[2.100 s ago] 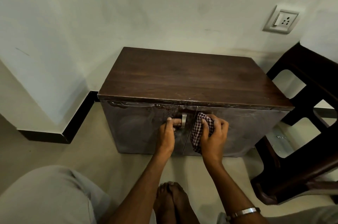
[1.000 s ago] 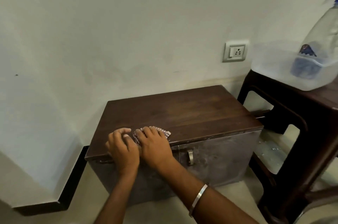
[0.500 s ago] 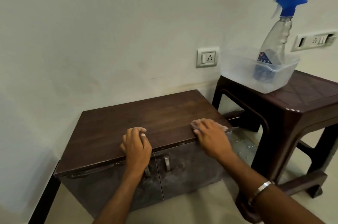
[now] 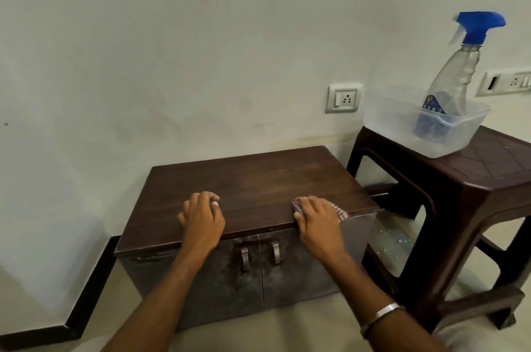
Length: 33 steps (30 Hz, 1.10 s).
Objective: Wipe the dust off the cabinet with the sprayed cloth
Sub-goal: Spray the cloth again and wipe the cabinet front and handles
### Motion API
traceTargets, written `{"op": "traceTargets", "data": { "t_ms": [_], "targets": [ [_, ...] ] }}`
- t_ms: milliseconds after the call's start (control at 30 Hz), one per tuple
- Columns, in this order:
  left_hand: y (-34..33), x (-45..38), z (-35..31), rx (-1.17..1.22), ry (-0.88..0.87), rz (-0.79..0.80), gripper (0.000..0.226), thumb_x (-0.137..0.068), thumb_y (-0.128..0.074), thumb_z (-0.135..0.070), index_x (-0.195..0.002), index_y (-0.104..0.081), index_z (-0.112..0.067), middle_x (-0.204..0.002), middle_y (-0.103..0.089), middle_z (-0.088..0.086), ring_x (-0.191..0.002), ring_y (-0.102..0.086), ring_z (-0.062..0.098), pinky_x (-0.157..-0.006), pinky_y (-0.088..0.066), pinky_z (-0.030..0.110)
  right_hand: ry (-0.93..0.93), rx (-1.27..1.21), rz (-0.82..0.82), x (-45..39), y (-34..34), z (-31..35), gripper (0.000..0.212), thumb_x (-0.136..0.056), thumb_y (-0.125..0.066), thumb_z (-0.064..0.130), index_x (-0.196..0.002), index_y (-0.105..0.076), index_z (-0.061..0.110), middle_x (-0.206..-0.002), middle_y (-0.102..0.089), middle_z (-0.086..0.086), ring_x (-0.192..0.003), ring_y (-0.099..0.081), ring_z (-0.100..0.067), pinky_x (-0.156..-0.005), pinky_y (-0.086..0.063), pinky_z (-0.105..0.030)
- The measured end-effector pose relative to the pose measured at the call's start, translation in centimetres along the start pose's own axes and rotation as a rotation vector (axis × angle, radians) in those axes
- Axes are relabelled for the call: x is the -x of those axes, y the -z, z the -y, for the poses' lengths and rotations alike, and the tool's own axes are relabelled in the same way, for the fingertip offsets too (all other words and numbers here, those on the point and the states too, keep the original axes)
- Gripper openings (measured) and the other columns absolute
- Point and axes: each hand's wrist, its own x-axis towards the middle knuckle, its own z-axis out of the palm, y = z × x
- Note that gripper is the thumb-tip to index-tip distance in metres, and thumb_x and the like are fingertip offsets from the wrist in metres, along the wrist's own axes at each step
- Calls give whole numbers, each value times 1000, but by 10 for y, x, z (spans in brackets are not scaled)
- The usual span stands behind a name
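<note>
Now pressing checked cloth flat under right hand at cabinet top's front right edge (long axis running left-right); left hand resting there, fingers loosely curled, holding nothing.

Both forearms enter from the bottom edge and reach forward to the cabinet, used here as landmark. Left hand rests palm down on the cabinet top near its front edge, left of centre, fingers loosely curled, holding nothing. Right hand lies palm down at the front right part of the same top, fingers spread flat and pressing on the cloth. Right wrist bent slightly; a metal bangle sits on that forearm.
</note>
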Motion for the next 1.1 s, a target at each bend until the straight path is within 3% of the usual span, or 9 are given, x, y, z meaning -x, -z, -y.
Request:
{"op": "traceTargets", "data": {
  "t_ms": [267, 500, 667, 800, 967, 1033, 1100],
  "targets": [
    [54, -8, 44, -118, 46, 56, 17, -97, -40, -24, -103, -55, -26, -118, -53, 1, -116, -44, 23, -98, -30, 42, 251, -131, 160, 16, -58, 174, 47, -97, -46, 40, -140, -45, 22, -139, -47, -1, -129, -38, -23, -111, -27, -39],
    [90, -16, 95, -236, 88, 95, 21, -100, -36, -30, -109, -54, -26, -121, -52, 2, -113, -46, 21, -98, -33, 38, 382, -263, 358, 16, -86, 283, 45, -97, -46, 24, -141, -44, 13, -138, -48, -8, -127, -38, -25, -113, -22, -35],
    [91, -19, 115, -275, 147, 119, 22, -100, -36, -32, -111, -53, -24, -121, -53, 4, -110, -48, 22, -96, -37, 39, 526, -214, 421, 3, -75, 280, 48, -95, -54, 28, -139, -47, 9, -134, -50, -10, -122, -42, -27, -106, -32, -38],
    [84, -21, 108, -218, 103, 107, 23, -100, -35, -32, -109, -54, -23, -119, -53, 4, -109, -47, 21, -95, -36, 39, 558, -323, 469, -4, -61, 267, 49, -95, -57, 27, -139, -47, 9, -137, -49, -12, -122, -44, -27, -105, -38, -39],
    [81, -36, 84, -44, 144, 100, 34, -101, -32, -37, -113, -57, -17, -121, -55, 6, -112, -51, 25, -98, -37, 42, 388, -476, 477, -19, -49, 256, 45, -94, -54, 27, -135, -44, 11, -135, -41, -10, -115, -50, -24, -100, -46, -42],
    [78, -37, 82, 25, 156, 152, 29, -101, -36, -27, -116, -57, -14, -124, -56, 8, -113, -52, 23, -99, -41, 38, 310, -384, 466, -28, -46, 244, 38, -93, -52, 36, -123, -51, 13, -131, -34, -7, -117, -42, -25, -100, -44, -48],
    [73, -34, 83, 63, 166, 263, 27, -98, -42, -17, -121, -55, -13, -126, -55, 8, -114, -53, 20, -98, -42, 33, 243, -217, 494, -39, -44, 231, 45, -91, -48, 45, -128, -50, 20, -130, -34, -7, -123, -34, -26, -104, -35, -53]
  ]
}}
